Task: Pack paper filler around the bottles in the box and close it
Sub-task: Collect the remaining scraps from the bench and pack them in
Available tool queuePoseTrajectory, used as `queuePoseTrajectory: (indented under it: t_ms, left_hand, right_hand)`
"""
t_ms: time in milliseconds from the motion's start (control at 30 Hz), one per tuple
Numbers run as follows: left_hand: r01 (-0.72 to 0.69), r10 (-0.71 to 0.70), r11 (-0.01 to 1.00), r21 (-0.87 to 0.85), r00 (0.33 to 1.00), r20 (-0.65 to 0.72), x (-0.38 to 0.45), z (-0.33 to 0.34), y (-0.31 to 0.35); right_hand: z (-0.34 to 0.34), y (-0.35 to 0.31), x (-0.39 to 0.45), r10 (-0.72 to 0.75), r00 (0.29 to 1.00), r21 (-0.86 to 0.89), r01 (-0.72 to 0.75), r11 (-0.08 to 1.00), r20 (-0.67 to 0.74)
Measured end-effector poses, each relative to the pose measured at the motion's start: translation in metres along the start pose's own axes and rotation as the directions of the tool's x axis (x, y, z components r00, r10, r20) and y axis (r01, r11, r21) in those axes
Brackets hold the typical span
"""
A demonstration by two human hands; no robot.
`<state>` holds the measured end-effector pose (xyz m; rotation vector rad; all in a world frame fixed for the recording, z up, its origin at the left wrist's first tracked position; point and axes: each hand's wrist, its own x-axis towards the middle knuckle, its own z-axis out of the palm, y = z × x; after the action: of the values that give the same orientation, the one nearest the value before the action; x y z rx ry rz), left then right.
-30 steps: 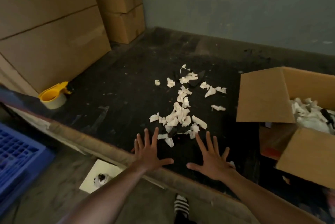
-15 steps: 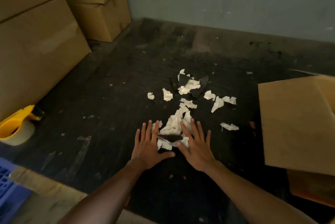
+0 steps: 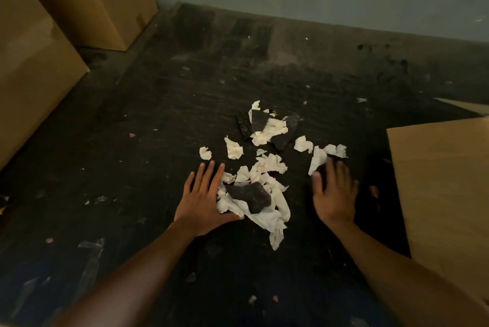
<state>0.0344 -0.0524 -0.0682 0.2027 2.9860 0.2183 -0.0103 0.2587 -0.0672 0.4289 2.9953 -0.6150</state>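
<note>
Both hands lie flat and spread on the dark tabletop [image 3: 148, 120]: the left hand [image 3: 203, 199] against a heap of paper scraps [image 3: 264, 194], the right hand [image 3: 334, 194] beside a cardboard flap [image 3: 444, 189].

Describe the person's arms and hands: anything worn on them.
Both forearms are bare as far as the view shows, no sleeves. The left hand and right hand wear no gloves; no watch, bracelet or ring is visible. The right hand is slightly blurred.

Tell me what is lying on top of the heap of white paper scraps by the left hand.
A dark, crumpled scrap lies on the white paper heap, beside the left hand. Whatever is beneath the heap is covered.
</note>
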Motion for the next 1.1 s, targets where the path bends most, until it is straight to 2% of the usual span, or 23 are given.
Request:
queuePoseTrajectory:
  t_ms: [67, 133, 167, 200, 233, 300, 333, 367, 400, 467, 567, 633, 700, 767, 833, 900, 967, 1033, 1100]
  left_hand:
    - [-0.045, 0.045, 0.999, -0.023, 0.999, 0.003, 0.007, -0.001, -0.003]
    - [-0.077, 0.077, 0.994, -0.083, 0.997, -0.009, 0.008, -0.003, -0.005]
    - [-0.089, 0.089, 0.99, -0.11, 0.996, -0.012, 0.009, -0.004, -0.007]
    - [-0.091, 0.089, 0.988, -0.125, 0.996, -0.017, 0.01, -0.004, -0.008]
    - [-0.085, 0.083, 0.988, -0.131, 0.996, -0.019, 0.01, -0.005, -0.008]
    - [-0.073, 0.073, 0.989, -0.127, 0.997, -0.004, 0.01, -0.006, -0.008]
    - [-0.072, 0.074, 0.99, -0.122, 0.997, 0.005, 0.01, -0.006, -0.008]
    - [-0.074, 0.076, 0.99, -0.12, 0.997, 0.013, 0.01, -0.006, -0.008]
    - [-0.076, 0.079, 0.99, -0.122, 0.997, 0.015, 0.01, -0.007, -0.008]
    - [-0.091, 0.093, 0.986, -0.139, 0.996, 0.009, 0.01, -0.008, -0.009]
    - [-0.125, 0.132, 0.974, -0.19, 0.991, 0.025, 0.009, -0.01, -0.013]
    - [-0.15, 0.168, 0.956, -0.251, 0.984, 0.054, 0.01, -0.016, -0.019]
    - [-0.17, 0.207, 0.937, -0.307, 0.974, 0.092, 0.012, -0.028, -0.029]
    - [-0.207, 0.251, 0.932, -0.298, 0.96, 0.12, 0.014, -0.041, -0.041]
    - [-0.242, 0.279, 0.939, -0.243, 0.952, 0.13, 0.018, -0.051, -0.05]
    - [-0.249, 0.276, 0.951, -0.181, 0.951, 0.141, 0.025, -0.055, -0.055]
    - [-0.252, 0.27, 0.959, -0.127, 0.95, 0.154, 0.031, -0.055, -0.06]
    - [-0.259, 0.272, 0.961, -0.093, 0.946, 0.176, 0.035, -0.056, -0.063]
    - [-0.269, 0.277, 0.961, -0.067, 0.941, 0.192, 0.04, -0.057, -0.064]
  right_hand:
    - [0.003, -0.019, -0.015, -0.23, 0.973, 0.162, 0.223, 0.961, 0.023]
    - [-0.002, -0.036, -0.016, -0.352, 0.933, 0.257, 0.359, 0.897, -0.074]
    - [-0.005, -0.04, -0.006, -0.34, 0.927, 0.242, 0.371, 0.897, -0.16]
    - [-0.01, -0.044, 0.011, -0.276, 0.935, 0.229, 0.325, 0.918, -0.223]
    - [-0.017, -0.046, 0.03, -0.17, 0.959, 0.232, 0.222, 0.947, -0.227]
    - [-0.029, -0.045, 0.069, 0.056, 0.995, 0.254, -0.033, 0.967, -0.083]
    - [-0.032, -0.045, 0.083, 0.124, 0.992, 0.24, -0.125, 0.963, 0.019]
    - [-0.031, -0.045, 0.09, 0.138, 0.985, 0.214, -0.158, 0.964, 0.102]
    - [-0.028, -0.046, 0.09, 0.099, 0.984, 0.192, -0.127, 0.973, 0.15]
    - [-0.016, -0.054, 0.078, -0.073, 0.98, 0.205, 0.034, 0.978, 0.188]
    - [-0.003, -0.063, 0.05, -0.304, 0.932, 0.289, 0.241, 0.927, 0.199]
    - [-0.007, -0.067, 0.046, -0.345, 0.935, 0.334, 0.299, 0.894, 0.086]
    - [-0.016, -0.075, 0.063, -0.31, 0.95, 0.382, 0.301, 0.874, -0.039]
    - [-0.024, -0.087, 0.091, -0.282, 0.956, 0.375, 0.29, 0.881, -0.078]
    - [-0.028, -0.101, 0.123, -0.287, 0.955, 0.293, 0.255, 0.921, 0.072]
    - [-0.028, -0.12, 0.152, -0.306, 0.92, 0.165, 0.271, 0.948, 0.246]
    - [-0.025, -0.143, 0.169, -0.337, 0.871, 0.078, 0.331, 0.94, 0.357]
    - [-0.02, -0.163, 0.172, -0.389, 0.799, 0.049, 0.414, 0.909, 0.46]
    - [-0.013, -0.174, 0.166, -0.445, 0.69, 0.031, 0.523, 0.852, 0.57]
